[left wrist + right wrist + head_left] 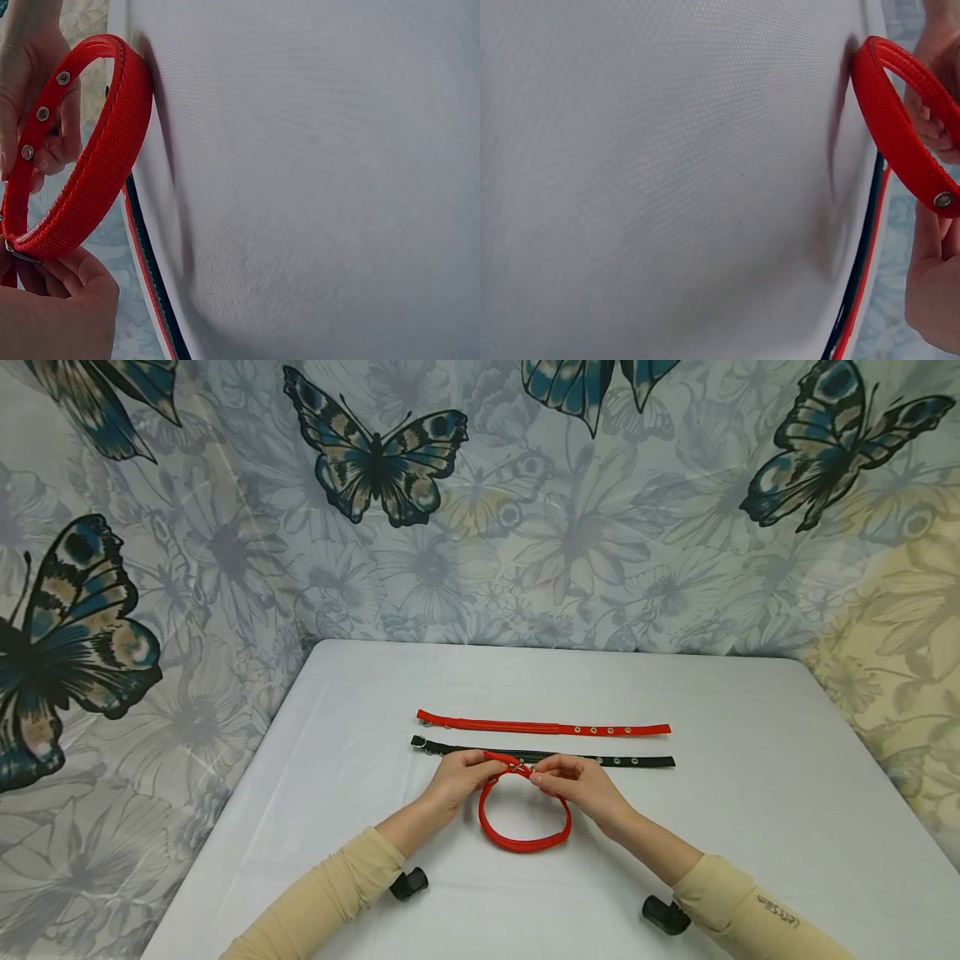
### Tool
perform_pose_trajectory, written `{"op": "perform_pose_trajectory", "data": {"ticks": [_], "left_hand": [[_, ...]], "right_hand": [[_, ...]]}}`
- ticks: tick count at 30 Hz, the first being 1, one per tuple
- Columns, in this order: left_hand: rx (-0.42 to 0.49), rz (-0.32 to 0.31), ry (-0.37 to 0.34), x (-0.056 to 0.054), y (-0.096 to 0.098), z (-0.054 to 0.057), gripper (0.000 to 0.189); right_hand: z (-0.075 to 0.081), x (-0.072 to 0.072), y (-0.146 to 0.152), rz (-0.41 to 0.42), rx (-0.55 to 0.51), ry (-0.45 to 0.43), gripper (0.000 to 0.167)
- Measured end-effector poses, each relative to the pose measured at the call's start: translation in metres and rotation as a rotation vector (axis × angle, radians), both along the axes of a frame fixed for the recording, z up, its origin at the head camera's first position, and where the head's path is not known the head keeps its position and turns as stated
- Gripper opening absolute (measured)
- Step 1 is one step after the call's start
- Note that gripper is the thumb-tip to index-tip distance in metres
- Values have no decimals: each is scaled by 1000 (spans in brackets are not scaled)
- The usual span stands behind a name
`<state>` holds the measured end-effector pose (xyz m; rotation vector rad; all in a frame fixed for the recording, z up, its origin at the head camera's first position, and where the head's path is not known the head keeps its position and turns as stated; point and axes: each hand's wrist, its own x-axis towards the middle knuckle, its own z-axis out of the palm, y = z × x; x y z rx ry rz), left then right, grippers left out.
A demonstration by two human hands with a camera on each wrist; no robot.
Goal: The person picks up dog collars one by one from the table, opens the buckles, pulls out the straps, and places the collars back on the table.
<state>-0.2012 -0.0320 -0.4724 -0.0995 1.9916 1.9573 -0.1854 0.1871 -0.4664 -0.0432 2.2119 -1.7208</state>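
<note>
Bent into a loop, a red collar (525,845) hangs between both hands near the middle of the table. My left hand (459,783) pinches it by the buckle end, where a metal buckle (22,253) shows in the left wrist view. On the other side, my right hand (588,789) pinches the strap near the buckle, thumb and fingers together. Metal eyelets (43,114) run along the strap close to the right hand. Fingers partly hide the place where the two ends meet.
Behind the hands a black collar (652,762) lies flat across the white table (712,693). Farther back, parallel to it, lies a second red collar (510,726). Dark wrist devices (409,884) show below both forearms. A butterfly-print cloth (585,568) hangs behind the table.
</note>
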Motion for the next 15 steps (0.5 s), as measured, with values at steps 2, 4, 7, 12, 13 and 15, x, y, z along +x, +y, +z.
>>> {"op": "perform_pose_trajectory", "data": {"ticks": [2,4,7,12,13,15], "left_hand": [[6,2,1,0,0,-1,21],[12,9,3,0,0,-2,21],[29,27,-8,-2,-1,-2,22],[49,32,-22,2,-4,11,22],[51,30,-22,5,-5,16,22],[57,29,-11,9,-6,24,21]], "right_hand": [[0,0,1,3,-2,-1,33],[0,1,2,11,-9,-1,33],[0,1,4,29,-26,4,34],[0,3,6,42,-43,2,36],[0,3,5,42,-41,-2,37],[0,3,5,31,-34,-12,39]]}}
